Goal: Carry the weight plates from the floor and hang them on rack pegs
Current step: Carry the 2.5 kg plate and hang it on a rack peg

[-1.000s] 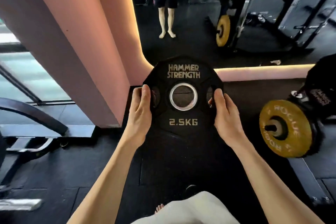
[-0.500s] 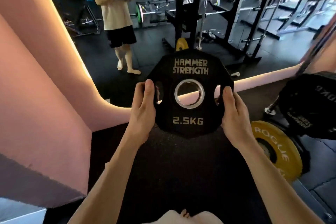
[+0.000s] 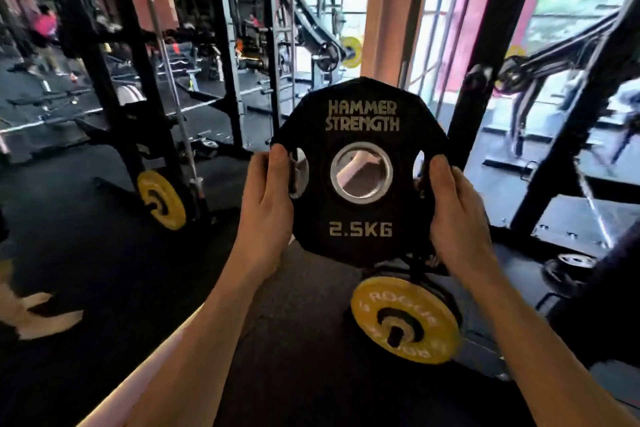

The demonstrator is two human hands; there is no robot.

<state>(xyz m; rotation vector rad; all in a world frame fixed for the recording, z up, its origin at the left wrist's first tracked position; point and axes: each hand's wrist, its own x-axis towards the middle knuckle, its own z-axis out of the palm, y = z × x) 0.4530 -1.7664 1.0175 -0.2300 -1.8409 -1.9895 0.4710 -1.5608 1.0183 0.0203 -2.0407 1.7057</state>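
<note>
A black 2.5 kg weight plate (image 3: 360, 229) marked HAMMER STRENGTH stands upright in front of me, face toward me, its steel-ringed centre hole showing. My left hand (image 3: 266, 204) grips its left edge with fingers through the left grip slot. My right hand (image 3: 457, 211) grips the right edge the same way. Below the plate, a yellow ROGUE plate (image 3: 405, 322) hangs on a low peg of the black rack (image 3: 485, 87), whose upright rises just right of the held plate.
A mirror fills the left, reflecting another rack upright (image 3: 114, 80) with a yellow plate (image 3: 161, 199) low on it. A small steel-centred plate (image 3: 571, 262) lies at the rack base on the right. Black rubber floor (image 3: 104, 270) spreads below.
My view has swung right, from the pink wall to the rack and windows. The plate stays gripped in both hands and has risen; the yellow plate now sits directly beneath it.
</note>
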